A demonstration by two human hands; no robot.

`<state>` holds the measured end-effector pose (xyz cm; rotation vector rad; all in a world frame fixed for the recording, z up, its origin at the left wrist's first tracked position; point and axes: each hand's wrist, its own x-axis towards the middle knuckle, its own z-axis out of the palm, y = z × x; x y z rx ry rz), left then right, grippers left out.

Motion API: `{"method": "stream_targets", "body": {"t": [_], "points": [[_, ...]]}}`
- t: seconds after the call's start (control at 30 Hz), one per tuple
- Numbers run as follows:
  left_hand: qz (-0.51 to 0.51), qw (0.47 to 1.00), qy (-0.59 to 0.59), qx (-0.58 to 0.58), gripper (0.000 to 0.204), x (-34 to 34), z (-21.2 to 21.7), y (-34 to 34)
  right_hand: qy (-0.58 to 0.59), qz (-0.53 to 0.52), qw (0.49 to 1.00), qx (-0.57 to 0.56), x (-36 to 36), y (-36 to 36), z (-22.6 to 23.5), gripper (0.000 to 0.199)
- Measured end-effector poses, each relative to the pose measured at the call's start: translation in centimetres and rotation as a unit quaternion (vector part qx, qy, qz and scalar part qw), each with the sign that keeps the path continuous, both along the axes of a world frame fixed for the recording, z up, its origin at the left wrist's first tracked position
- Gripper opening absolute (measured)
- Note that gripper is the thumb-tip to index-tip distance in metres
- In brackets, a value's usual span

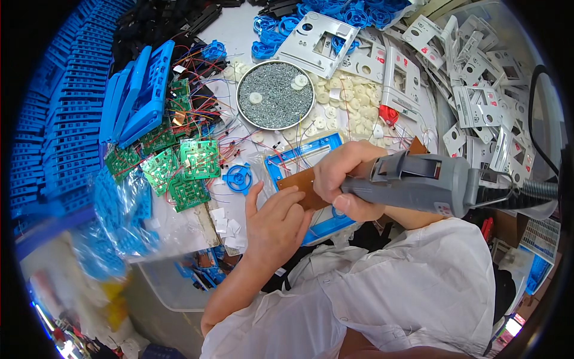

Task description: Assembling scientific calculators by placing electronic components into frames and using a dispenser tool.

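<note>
My right hand (344,173) is wrapped round a grey power screwdriver (418,185), whose body points right; its tip is hidden behind the hand. A brown circuit board (297,181) lies slanted across a blue plastic frame (330,229) in front of me. On the board's left part rest the fingers of my left hand (274,221), stretched out and apart, with the thumb raised. Thin wires run over the frame's upper part. Beside my left hand lies a blue ring-shaped part (238,179).
A round tray of screws (237,99) stands beyond the frame, next to cream plastic discs (359,99). Green circuit boards (200,158) with wires lie left, near stacked blue frames (66,119). White panels (478,102) fill the right side. A coiled cable (538,189) trails from the screwdriver.
</note>
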<state>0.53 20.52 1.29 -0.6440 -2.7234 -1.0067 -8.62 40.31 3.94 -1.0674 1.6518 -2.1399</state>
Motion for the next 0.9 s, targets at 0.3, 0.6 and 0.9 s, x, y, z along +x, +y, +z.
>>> {"method": "stream_targets", "body": {"t": [0.3, 0.6, 0.9], "points": [[0.016, 1.0, -0.012, 0.011, 0.018, 0.8, -0.3, -0.1, 0.064, -0.008, 0.998, -0.021, -0.2, -2.0, -0.4, 0.017], [0.051, 0.993, 0.008, 0.106, 0.016, 0.5, -1.1, 0.0, -0.108, 0.141, 0.977, -0.115, 0.3, -1.1, 2.8, 0.025], [0.091, 0.989, 0.042, 0.112, 0.018, 0.9, -1.0, -0.6, -0.022, 0.106, 0.987, -0.115, 0.6, -3.4, 2.7, 0.019]]}}
